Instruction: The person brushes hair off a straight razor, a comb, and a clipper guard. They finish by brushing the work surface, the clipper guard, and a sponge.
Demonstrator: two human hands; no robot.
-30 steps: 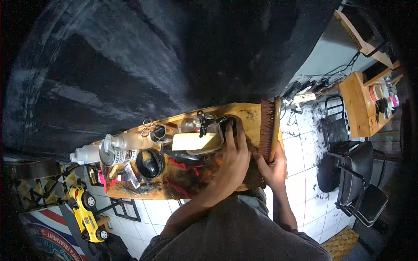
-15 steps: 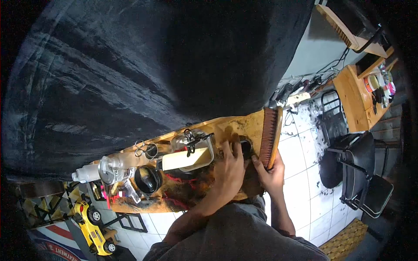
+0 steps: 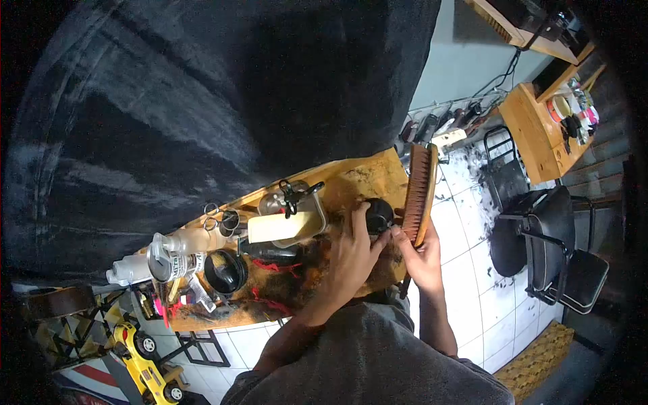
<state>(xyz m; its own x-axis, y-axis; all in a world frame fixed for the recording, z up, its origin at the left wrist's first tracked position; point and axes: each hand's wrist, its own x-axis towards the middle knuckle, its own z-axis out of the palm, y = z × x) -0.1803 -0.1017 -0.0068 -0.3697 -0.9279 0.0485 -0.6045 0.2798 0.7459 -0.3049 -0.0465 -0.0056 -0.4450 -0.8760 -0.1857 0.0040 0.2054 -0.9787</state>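
Note:
In my right hand (image 3: 420, 260) is a long wooden brush (image 3: 420, 196) with reddish-brown bristles, standing up at the right end of the wooden table (image 3: 371, 172). My left hand (image 3: 351, 253) has its fingers curled round the left side of a small round black container (image 3: 379, 216). The thumb of my left hand comes close to the fingertips of my right hand, just below the container. Left of my left hand lies a dark oblong object (image 3: 273, 253), and above it a cream-coloured block (image 3: 283, 227) rests across a clear tub.
Spray bottles (image 3: 128, 270), scissors, a labelled can (image 3: 169, 260) and a black bowl (image 3: 225, 271) crowd the table's left part. A black cloth (image 3: 202, 101) hangs beyond. Black chairs (image 3: 550, 236) stand right, on white tiles with dark hair clippings. A yellow toy car (image 3: 142, 361) is lower left.
My left hand has closed round the black container, which now shows more fully. The brush has stayed in my right hand. The view has shifted slightly, and the dark oblong object shows more.

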